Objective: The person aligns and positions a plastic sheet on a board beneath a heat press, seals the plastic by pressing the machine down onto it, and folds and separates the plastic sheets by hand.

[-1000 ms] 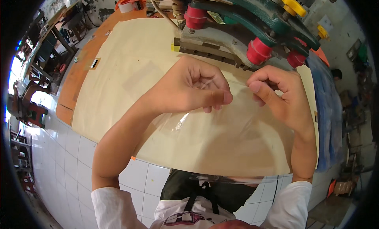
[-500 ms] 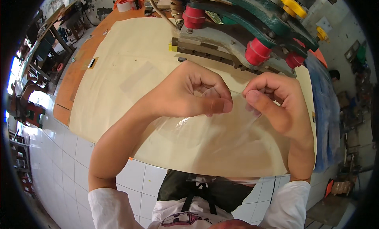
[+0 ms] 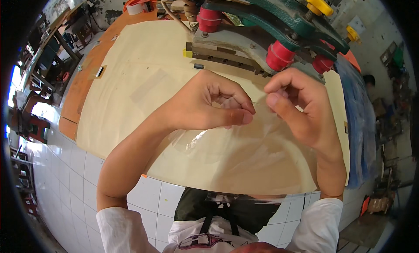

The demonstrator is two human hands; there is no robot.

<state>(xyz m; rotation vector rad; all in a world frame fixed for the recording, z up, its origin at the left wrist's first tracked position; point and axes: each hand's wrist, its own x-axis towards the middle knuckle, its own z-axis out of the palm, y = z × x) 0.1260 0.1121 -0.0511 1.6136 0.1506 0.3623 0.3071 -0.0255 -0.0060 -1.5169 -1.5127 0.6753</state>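
Clear plastic sheet (image 3: 227, 157), near-transparent: only glare and a faint edge give it away, so its full outline is hard to trace. Top edge sits between both hands, the rest hangs down toward the person's chest over the cream board (image 3: 131, 78); lower edge reads as a dark line against the apron.

Left hand (image 3: 205, 104): fingers curled tight, thumb pressed to forefinger, pinching the sheet's upper edge. Exact contact point is hidden under the curled fingers.

Right hand (image 3: 301, 104): thumb and forefinger closed on the same edge just beside the left, near touching. Fingertips partly hidden behind the knuckles.

Just behind the hands: green press machine (image 3: 270, 17) with red rollers (image 3: 279, 56), top cut off by the frame. Yellow knobs (image 3: 317, 2) on top. Blue cloth (image 3: 360, 122) along the board's right side. Orange tabletop (image 3: 83, 83) under the board, white tiled front (image 3: 87, 165) below. Left background blurred and warped by the lens.
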